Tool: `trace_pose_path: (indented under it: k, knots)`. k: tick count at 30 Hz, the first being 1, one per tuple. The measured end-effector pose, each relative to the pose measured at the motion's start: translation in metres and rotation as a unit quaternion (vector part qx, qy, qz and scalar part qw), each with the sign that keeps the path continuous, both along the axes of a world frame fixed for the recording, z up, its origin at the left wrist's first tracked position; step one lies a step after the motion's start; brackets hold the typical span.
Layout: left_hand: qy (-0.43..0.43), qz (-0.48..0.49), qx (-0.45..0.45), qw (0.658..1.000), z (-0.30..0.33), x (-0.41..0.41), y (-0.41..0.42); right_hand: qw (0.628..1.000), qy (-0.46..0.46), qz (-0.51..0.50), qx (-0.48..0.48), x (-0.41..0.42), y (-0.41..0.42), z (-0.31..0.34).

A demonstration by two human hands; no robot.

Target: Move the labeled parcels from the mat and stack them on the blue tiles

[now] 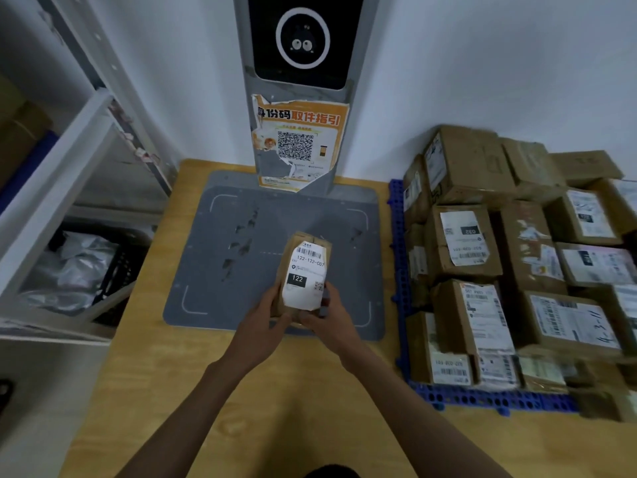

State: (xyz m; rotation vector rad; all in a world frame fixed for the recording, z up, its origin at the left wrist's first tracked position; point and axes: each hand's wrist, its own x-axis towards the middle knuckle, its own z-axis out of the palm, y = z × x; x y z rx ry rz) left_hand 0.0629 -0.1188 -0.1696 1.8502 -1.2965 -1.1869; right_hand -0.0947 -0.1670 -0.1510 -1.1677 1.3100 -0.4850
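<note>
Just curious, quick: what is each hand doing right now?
Left hand: grips the labeled parcel.
Right hand: grips the same parcel.

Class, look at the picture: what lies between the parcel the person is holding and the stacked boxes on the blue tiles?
In the head view, only bare grey mat, a strip of wooden floor, then the blue tiles' edge lie between the held parcel and the stacked boxes.

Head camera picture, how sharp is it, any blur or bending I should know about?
Head view: the label on the held parcel reads sharply in the middle; the stacked boxes smear toward the right edge; wide-angle bending curves the shelf frame on the left; light is dim and even, with no strong glare.
</note>
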Motion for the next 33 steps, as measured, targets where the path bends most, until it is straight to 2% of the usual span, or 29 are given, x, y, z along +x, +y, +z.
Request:
trace_pose_path:
  k: [13, 24, 33]
  knots:
    - [-0.004, -0.002, -0.067, 0.998, 0.06, -0.087, 0.038, 0.993, -0.006, 0.037, -0.116, -0.095, 0.039, 0.059]
    - [-0.041, 0.003, -0.098, 0.994, 0.106, -0.165, 0.073, 0.984, -0.031, 0.054, -0.166, -0.183, 0.072, 0.101]
    - [-0.033, -0.044, -0.143, 0.988, 0.131, -0.193, 0.059, 0.979, -0.021, 0.025, -0.201, -0.216, 0.077, 0.137]
